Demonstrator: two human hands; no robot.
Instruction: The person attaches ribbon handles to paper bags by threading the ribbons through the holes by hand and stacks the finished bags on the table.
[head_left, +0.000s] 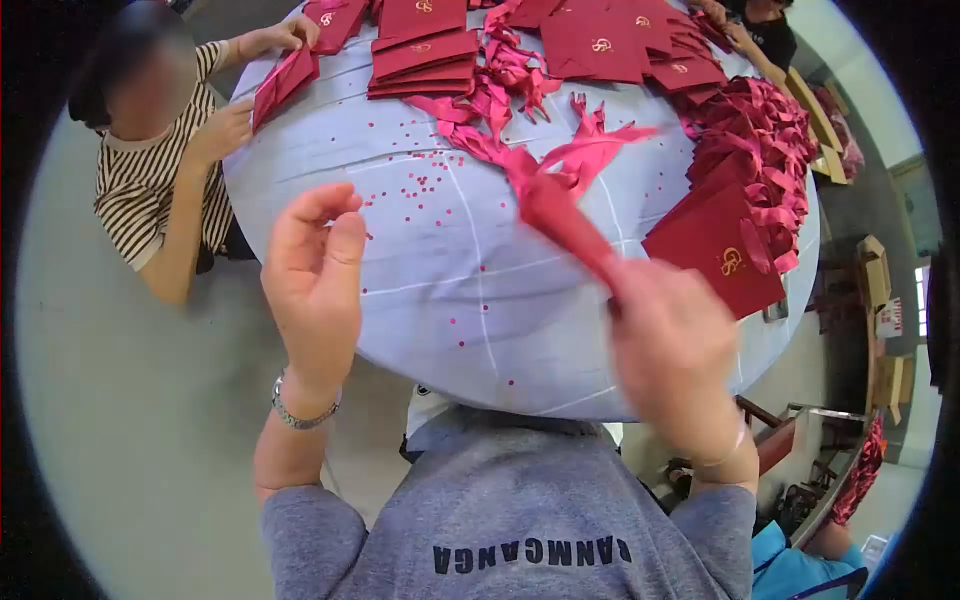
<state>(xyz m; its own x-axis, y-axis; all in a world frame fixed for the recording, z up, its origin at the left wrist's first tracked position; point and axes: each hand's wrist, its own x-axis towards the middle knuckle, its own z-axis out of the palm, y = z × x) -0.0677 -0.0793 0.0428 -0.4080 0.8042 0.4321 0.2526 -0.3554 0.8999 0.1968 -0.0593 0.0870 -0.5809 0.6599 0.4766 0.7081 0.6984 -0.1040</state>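
Note:
My right hand (675, 350) grips a dark red paper bag (570, 225), blurred by motion and seen nearly edge-on over the table. Pink ribbon (590, 150) lies around its far end; whether it is joined to the bag I cannot tell. My left hand (318, 275) is raised near the table's front left edge, fingers loosely curled and apart from the thumb, with nothing visible in it. Close to my right hand, a stack of red paper bags (715, 240) with gold lettering rests under a heap of pink ribbons (765, 150).
More red bags (425, 60) and bags with ribbons (600, 45) cover the far side of the round table (420, 310). Small red dots (420, 190) are scattered on the cloth. A person in a striped shirt (150, 190) handles a red bag (285, 85) at left; another person (765, 40) sits far right.

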